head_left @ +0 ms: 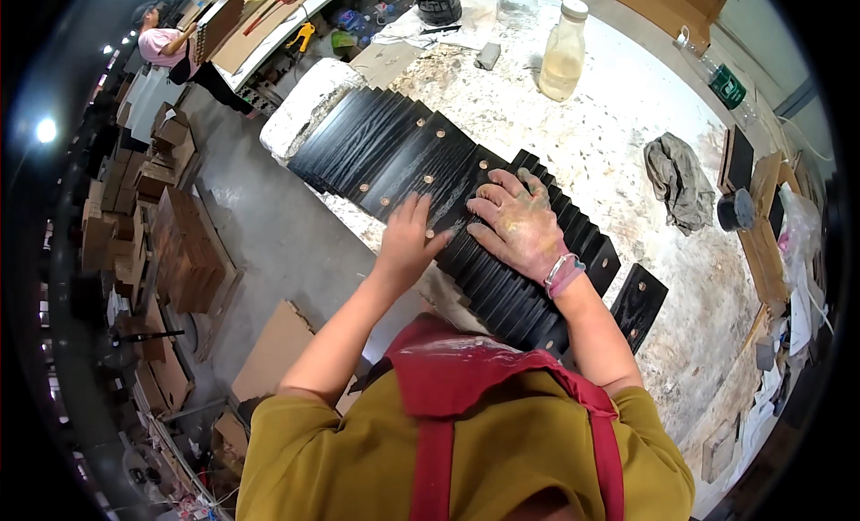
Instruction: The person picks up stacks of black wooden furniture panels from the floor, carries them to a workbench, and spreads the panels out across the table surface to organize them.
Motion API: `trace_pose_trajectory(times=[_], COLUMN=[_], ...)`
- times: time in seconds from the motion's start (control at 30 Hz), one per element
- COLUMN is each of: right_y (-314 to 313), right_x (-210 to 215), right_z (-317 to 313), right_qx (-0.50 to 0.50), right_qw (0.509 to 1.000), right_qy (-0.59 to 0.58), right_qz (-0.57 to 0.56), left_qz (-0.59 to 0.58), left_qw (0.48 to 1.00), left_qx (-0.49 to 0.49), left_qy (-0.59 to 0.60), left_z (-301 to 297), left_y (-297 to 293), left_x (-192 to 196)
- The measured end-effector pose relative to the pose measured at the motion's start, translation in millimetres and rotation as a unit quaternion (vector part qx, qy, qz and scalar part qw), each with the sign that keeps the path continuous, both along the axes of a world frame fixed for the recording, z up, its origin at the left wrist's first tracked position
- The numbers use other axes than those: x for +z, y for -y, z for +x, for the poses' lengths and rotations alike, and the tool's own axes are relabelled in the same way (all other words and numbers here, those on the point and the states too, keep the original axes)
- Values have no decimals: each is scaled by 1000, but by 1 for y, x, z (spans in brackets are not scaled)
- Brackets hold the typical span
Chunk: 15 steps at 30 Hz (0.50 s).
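Along the table's near edge (pixel 296 131), black slats (pixel 394 149) fanned, left hand (pixel 408 239) and right hand (pixel 520 221) pressing, fingers spread

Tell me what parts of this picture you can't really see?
- Head view: the black painted wooden slats under the right hand and left hand are covered by them.
- The nearest slat ends are hidden behind the person's red apron.
- The clear plastic bottle of pale liquid has contents too small to tell.
- The far person at the rim is tiny and bent by the lens.
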State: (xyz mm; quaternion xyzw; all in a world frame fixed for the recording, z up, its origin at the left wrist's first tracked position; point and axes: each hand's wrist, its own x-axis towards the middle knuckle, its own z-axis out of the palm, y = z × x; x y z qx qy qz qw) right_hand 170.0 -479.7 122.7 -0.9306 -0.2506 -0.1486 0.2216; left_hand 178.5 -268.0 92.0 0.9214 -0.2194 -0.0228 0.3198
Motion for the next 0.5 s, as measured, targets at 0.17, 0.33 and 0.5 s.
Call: trace_pose_trajectory(times=[0.17,0.33,0.5], right_y=[1,-2,-4], right_x=[-2,-7,-6], right_z=[2,2,4], right_qx=[9,20,21], right_qw=[1000,1000,1000], right_qy=[-2,1,-12], right_qz=[18,12,0], left_qz=[239,14,-395], left_qw=[965,999,811], left_qx=[5,40,173], left_qy=[109,29,-395], left_z=[-14,-1,18], left_y=[4,-5,-17], left_x=[-34,-49,-11])
